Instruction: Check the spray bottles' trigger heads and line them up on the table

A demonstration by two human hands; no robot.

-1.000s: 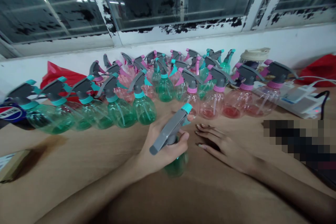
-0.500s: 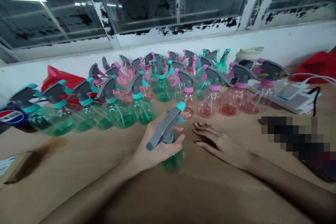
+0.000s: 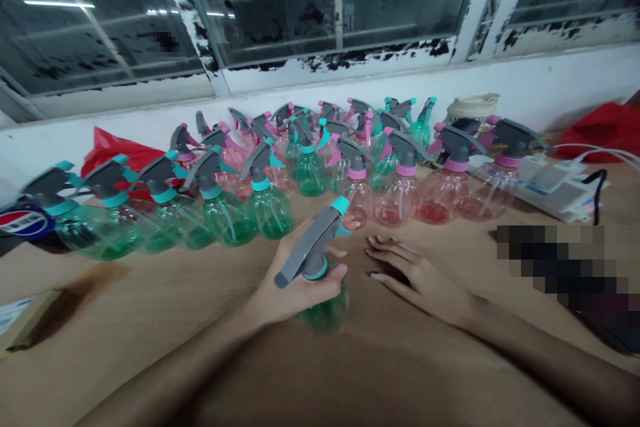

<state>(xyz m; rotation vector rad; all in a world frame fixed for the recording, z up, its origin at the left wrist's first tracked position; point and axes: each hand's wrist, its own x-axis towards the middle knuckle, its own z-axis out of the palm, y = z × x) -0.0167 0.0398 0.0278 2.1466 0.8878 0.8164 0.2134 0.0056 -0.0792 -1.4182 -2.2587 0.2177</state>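
A green spray bottle [image 3: 327, 310] with a grey trigger head and turquoise nozzle stands in front of me. My left hand [image 3: 290, 280] is wrapped round its neck and upper body from the left, closed on it; the far fingers are partly hidden behind the spray head. To the right, my right hand [image 3: 420, 273] rests low over the table, fingers stretched out and apart, holding nothing. Its fingertips point toward the held bottle without touching it. Beyond the hands, a green bottle [image 3: 273, 213] and a pink bottle [image 3: 393, 203] stand in the front row.
Several more spray bottles crowd back toward the wall. Red plastic bags [image 3: 117, 153] lie at left and right. A cola bottle [image 3: 25, 223] and a cardboard piece [image 3: 33, 320] are at the left. A white power strip [image 3: 560, 190] with cables lies right, near a beige-lidded container [image 3: 473, 107].
The held bottle's spray head has shifted slightly left and down with my left hand. My right hand has stayed almost in place.
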